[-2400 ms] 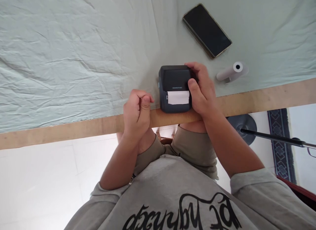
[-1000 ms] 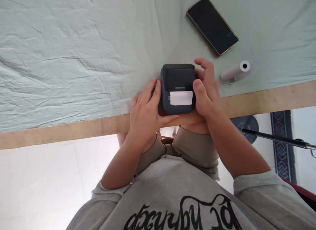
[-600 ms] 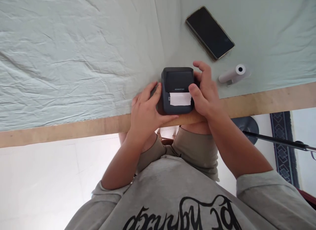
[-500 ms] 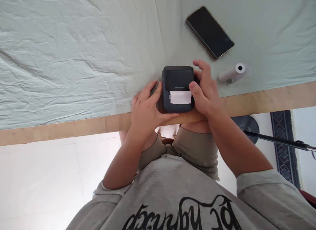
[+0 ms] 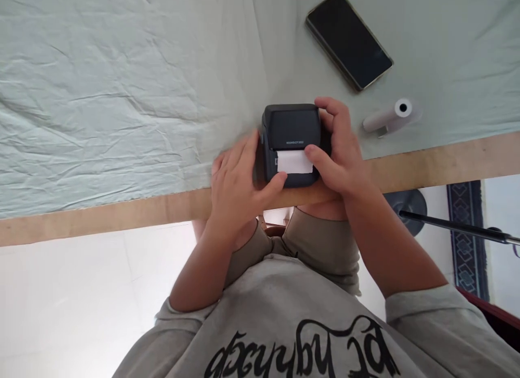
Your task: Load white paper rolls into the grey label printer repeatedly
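From the head camera, the black label printer (image 5: 293, 123) sat at the near edge of the counter (image 5: 426, 162), most of which was covered by a pale cloth (image 5: 142, 69). A white paper strip (image 5: 293, 162) lay across its front. The casing looked stiff, smooth and fairly light, seeming likely to slide if pushed from one side only; its two side walls appeared the safest hold. The strip looked thin and easily creased or torn, best taken by its loose edge.

The right hand (image 5: 339, 145) had its grip partly closed on the printer's right side, fingers round the far corner and thumb over the strip's right edge. The left hand (image 5: 239, 177) lay along the printer's left, its grip spread wide, thumb at the front left corner; whether its fingertips touched the wall could not be told. Both thumbs got in the way of the strip's edges.

Beyond the printer, to its right, lay a phone (image 5: 350, 40); nearer, right of the printer, was a white paper roll (image 5: 384, 119), clear of the right hand.
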The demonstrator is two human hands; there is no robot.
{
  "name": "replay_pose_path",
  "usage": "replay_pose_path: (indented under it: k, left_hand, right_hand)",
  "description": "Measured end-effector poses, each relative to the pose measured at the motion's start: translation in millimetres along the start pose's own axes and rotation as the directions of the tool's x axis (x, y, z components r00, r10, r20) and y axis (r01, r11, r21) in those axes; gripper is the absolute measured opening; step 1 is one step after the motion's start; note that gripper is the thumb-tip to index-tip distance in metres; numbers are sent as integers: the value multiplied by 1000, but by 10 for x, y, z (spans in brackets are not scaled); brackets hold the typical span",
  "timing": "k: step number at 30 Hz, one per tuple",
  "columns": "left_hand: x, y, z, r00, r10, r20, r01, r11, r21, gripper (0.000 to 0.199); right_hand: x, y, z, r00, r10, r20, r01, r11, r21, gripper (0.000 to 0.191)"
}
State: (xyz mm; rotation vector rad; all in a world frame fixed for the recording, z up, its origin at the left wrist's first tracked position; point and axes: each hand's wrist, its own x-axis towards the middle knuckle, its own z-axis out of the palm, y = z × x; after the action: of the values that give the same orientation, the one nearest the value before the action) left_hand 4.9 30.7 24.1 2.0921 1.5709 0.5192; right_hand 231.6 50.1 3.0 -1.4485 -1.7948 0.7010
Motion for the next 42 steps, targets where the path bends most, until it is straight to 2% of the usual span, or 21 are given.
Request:
replay_pose_path:
  k: [3, 5, 9, 14, 16, 18, 22, 29, 34, 37, 39, 41, 42]
  left_hand:
    - [11, -2, 1, 1000, 18, 8, -18, 999, 28, 71]
    - [16, -3, -4, 1000, 25, 8, -26, 999, 28, 70]
    - [21, -7, -18, 999, 33, 23, -33, 999, 5, 70]
    - [22, -17, -19, 999, 29, 25, -29, 1000, 1, 73]
    - [16, -17, -15, 999, 23, 26, -23, 1000, -6, 72]
    - [10, -16, -12, 1000, 20, 22, -19, 1000, -16, 73]
    - [6, -14, -14, 999, 22, 24, -22, 999, -28, 76]
    - [7, -13, -15, 999, 18, 26, -17, 999, -41, 73]
    - [2, -14, -7, 999, 27, 18, -27, 999, -18, 75]
    - [2, -15, -5, 1000, 27, 13, -27, 1000, -7, 76]
    - [2, -19, -7, 999, 33, 12, -33, 999, -4, 76]
    - [1, -29, -12, 999, 48, 13, -48, 999, -13, 76]
    - [-1, -35, -15, 998, 58, 13, -58, 998, -22, 76]
  right_hand:
    - [12, -20, -62, 998, -23, 52, 21, 999, 45, 66]
    - [30, -78, -130, 1000, -13, 10, 13, 1000, -9, 62]
    - [142, -320, -277, 995, -25, -99, 4, 979, -204, 40]
    - [360, -628, -336, 983, -13, -185, -45, 952, -304, 11]
    - [383, -662, -324, 976, -12, -217, -61, 944, -325, 18]
    - [352, -630, -310, 978, -21, -207, -43, 952, -303, 27]
    - [251, -488, -301, 986, -29, -165, -10, 974, -228, 32]
    - [389, -503, -290, 998, -8, -55, -7, 960, -281, 26]
    - [537, -479, -311, 988, 9, 157, 48, 933, -358, 26]
    - [647, -470, -359, 943, 24, 333, 112, 917, -383, 24]
    - [736, -517, -362, 890, 137, 434, 111, 859, -499, 22]
    - [821, -593, -342, 840, 296, 455, 86, 756, -649, 23]
    - [856, -632, -336, 828, 334, 451, 82, 724, -685, 24]
